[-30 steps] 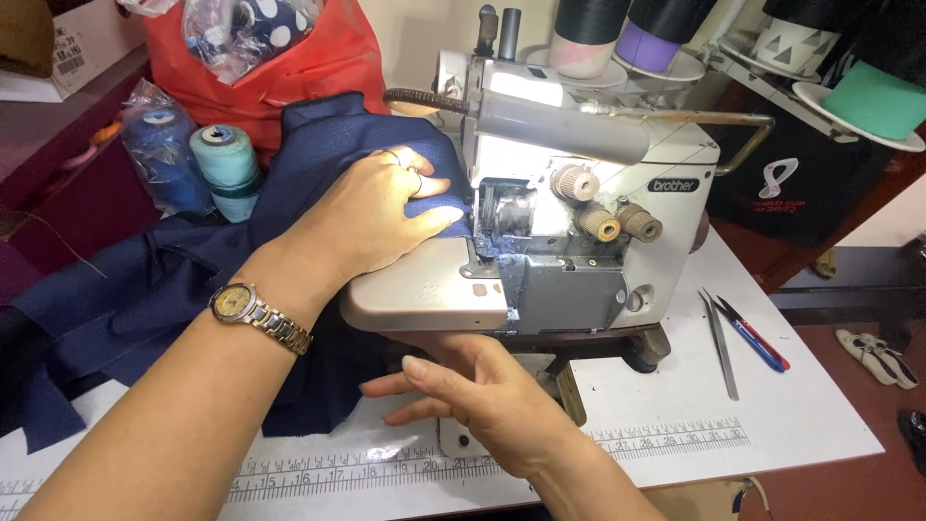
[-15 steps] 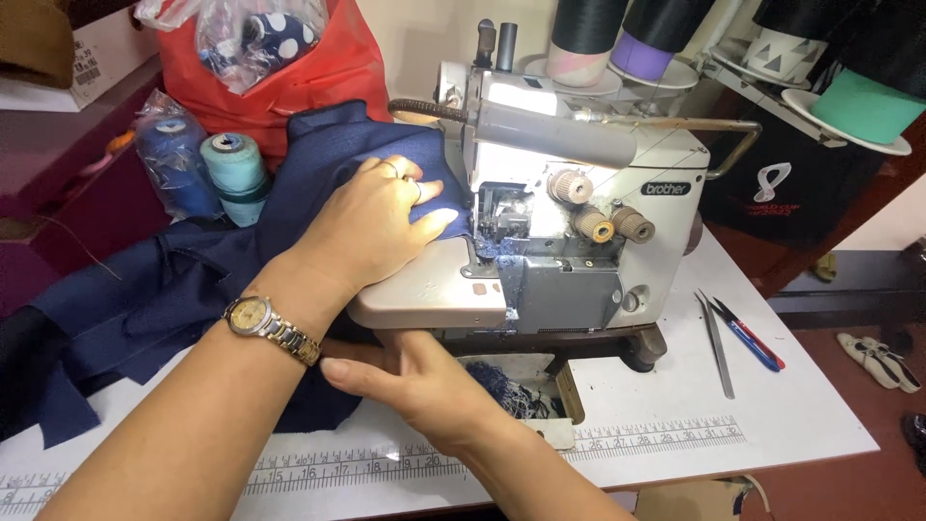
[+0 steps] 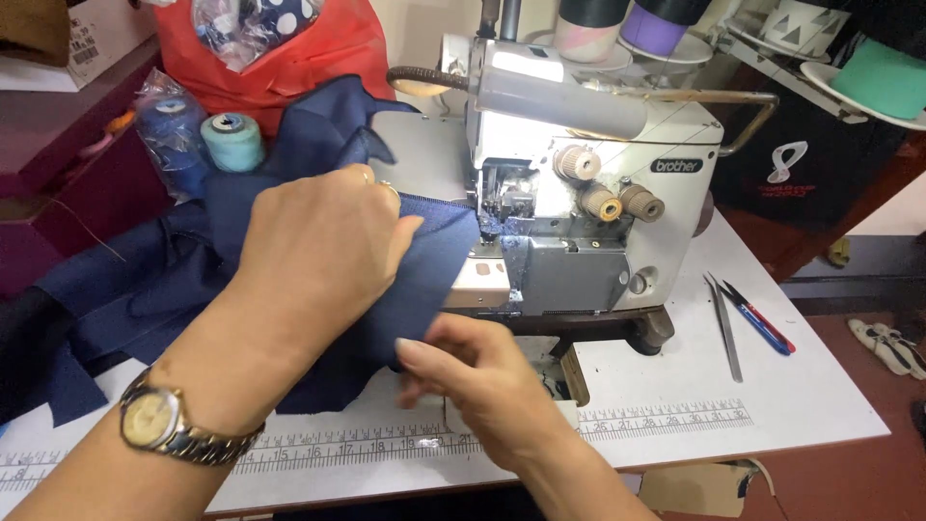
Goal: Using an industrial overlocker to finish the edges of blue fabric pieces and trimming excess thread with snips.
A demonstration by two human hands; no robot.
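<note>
left hand point(image 3: 318, 246) lies flat on the navy fabric point(image 3: 424, 275), fingers together, pressing it down just left of the overlock machine point(image 3: 579, 222); cloth edge reaches the presser foot. right hand point(image 3: 473, 381) sits below, at the front edge of the fabric, fingers curled and touching the cloth, can't tell if it's pinching it. rest of the fabric trails left across the white table point(image 3: 772, 405). tweezers point(image 3: 723, 323) lie right of the machine.
</note>
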